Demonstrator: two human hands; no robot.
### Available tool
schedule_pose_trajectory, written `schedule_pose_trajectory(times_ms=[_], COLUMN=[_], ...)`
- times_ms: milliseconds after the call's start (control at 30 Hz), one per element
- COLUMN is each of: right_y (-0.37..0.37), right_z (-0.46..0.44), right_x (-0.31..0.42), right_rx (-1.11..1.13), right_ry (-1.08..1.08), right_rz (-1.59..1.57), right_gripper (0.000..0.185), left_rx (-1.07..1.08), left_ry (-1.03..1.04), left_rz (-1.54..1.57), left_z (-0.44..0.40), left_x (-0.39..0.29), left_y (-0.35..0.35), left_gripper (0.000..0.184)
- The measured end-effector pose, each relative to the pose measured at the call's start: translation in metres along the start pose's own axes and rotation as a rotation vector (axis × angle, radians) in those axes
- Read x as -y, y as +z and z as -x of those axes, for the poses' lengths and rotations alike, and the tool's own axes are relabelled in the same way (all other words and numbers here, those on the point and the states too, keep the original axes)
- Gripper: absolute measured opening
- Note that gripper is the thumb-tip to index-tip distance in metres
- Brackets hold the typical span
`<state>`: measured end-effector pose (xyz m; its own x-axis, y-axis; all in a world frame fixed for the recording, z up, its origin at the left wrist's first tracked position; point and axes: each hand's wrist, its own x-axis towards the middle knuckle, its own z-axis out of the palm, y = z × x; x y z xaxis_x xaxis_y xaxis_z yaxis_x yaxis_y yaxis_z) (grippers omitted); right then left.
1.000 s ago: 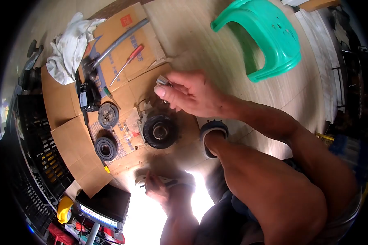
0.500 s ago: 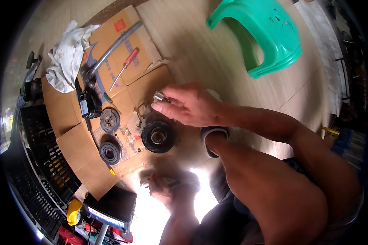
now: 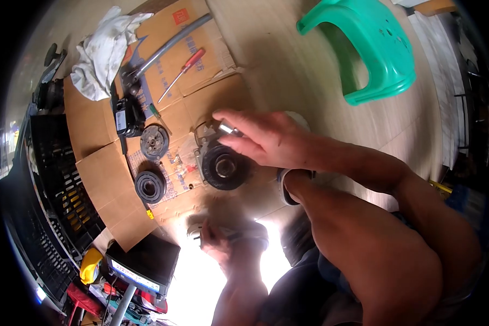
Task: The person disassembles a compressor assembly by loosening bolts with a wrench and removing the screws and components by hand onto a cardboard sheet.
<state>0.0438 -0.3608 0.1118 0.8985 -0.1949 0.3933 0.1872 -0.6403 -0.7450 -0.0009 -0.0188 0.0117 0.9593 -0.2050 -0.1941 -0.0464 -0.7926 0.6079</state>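
Observation:
My right hand (image 3: 271, 136) reaches in from the right with a short shiny metal socket (image 3: 229, 129) between thumb and fingers. Just below it is a compressor (image 3: 224, 167) with a black round pulley, lying on cardboard. The fingers hide part of its body. My left hand (image 3: 216, 245) is low in the view, fingers curled, beside the light tip of a shoe (image 3: 194, 232); what it grips, if anything, cannot be made out. Left of the compressor lie a round metal clutch plate (image 3: 155, 142) and a black ring-shaped pulley (image 3: 150, 186).
On the cardboard (image 3: 106, 201) are a red-handled screwdriver (image 3: 182, 75), a long metal bar (image 3: 174, 44), a black boxy device (image 3: 128, 117) and a white cloth (image 3: 104, 54). A green stool (image 3: 372, 51) stands upper right. Black crates (image 3: 57, 179) and a screen (image 3: 144, 263) flank the left.
The camera view has shifted, so the scene sits further right and slightly higher. My right hand with the socket has come closer to the compressor pulley. My left hand stays by the shoe.

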Motion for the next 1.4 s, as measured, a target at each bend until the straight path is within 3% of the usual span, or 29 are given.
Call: schedule_pose_trajectory(times_ms=[167, 233, 333, 467, 533, 667, 767, 867, 933, 967, 1067, 1167, 1267, 1300, 1333, 1400], right_y=[-0.005, -0.009, -0.013, -0.019, -0.021, -0.016, -0.011, -0.015, -0.02, -0.022, -0.027, -0.021, -0.025, -0.025, -0.023, -0.02], right_z=[-0.006, -0.003, -0.007, -0.013, -0.011, -0.006, -0.002, -0.003, -0.005, -0.004, -0.01, -0.02, -0.027, -0.026, -0.025, -0.022], right_x=[0.009, 0.004, 0.002, 0.006, 0.01, 0.0, 0.009, 0.004, 0.001, -0.008, -0.009, 0.003, 0.026, 0.028, 0.03, 0.027], right_rx=[0.093, 0.233, 0.297, 0.322, 0.34, 0.315, 0.279, 0.285, 0.288, 0.308, 0.34, 0.367, 0.445, 0.475, 0.504, 0.428], right_ry=[0.006, 0.055, -0.094, -0.084, -0.038, -0.089, 0.207, 0.395, 0.511, 0.542, 0.541, 0.469, 0.371, 0.293, 0.214, 0.024], right_rz=[0.016, 0.101, 0.036, -0.049, -0.066, -0.104, -0.525, -0.734, -0.808, -0.831, -0.719, -0.502, -0.263, -0.188, -0.118, 0.035], right_gripper=[0.031, 0.033, 0.034, 0.037, 0.044, 0.033, 0.025, 0.04, 0.049, 0.048, 0.047, 0.044, 0.039, 0.037, 0.036, 0.033], left_rx=[0.02, 0.032, 0.064, 0.036, 0.014, -0.05, -0.056, -0.089, -0.054, 0.0, -0.04, 0.187, 0.248, 0.19, 0.134, 0.2], left_ry=[-0.049, -0.04, -0.026, 0.08, 0.005, -0.148, -0.07, 0.087, 0.01, 0.094, 0.145, 0.053, 0.056, 0.091, 0.211, 0.206], left_rz=[-0.002, -0.033, -0.064, -0.078, -0.034, 0.052, 0.036, -0.056, -0.043, -0.122, -0.136, 0.189, 0.151, 0.341, 0.083, -0.113], left_z=[0.002, 0.0, -0.001, -0.002, -0.004, -0.004, 0.0, -0.003, -0.006, -0.006, -0.003, -0.003, -0.022, -0.026, -0.032, -0.046], left_x=[0.005, 0.002, -0.001, 0.007, 0.007, 0.012, 0.007, 0.002, 0.002, 0.003, 0.006, 0.028, 0.048, 0.039, 0.014, -0.016], left_y=[0.0, -0.003, -0.007, -0.005, -0.002, 0.008, 0.006, -0.004, 0.0, -0.001, 0.001, -0.012, -0.034, -0.051, -0.085, -0.135], left_gripper=[0.028, 0.028, 0.027, 0.026, 0.026, 0.025, 0.024, 0.025, 0.024, 0.024, 0.023, 0.035, 0.025, 0.019, 0.022, 0.028])
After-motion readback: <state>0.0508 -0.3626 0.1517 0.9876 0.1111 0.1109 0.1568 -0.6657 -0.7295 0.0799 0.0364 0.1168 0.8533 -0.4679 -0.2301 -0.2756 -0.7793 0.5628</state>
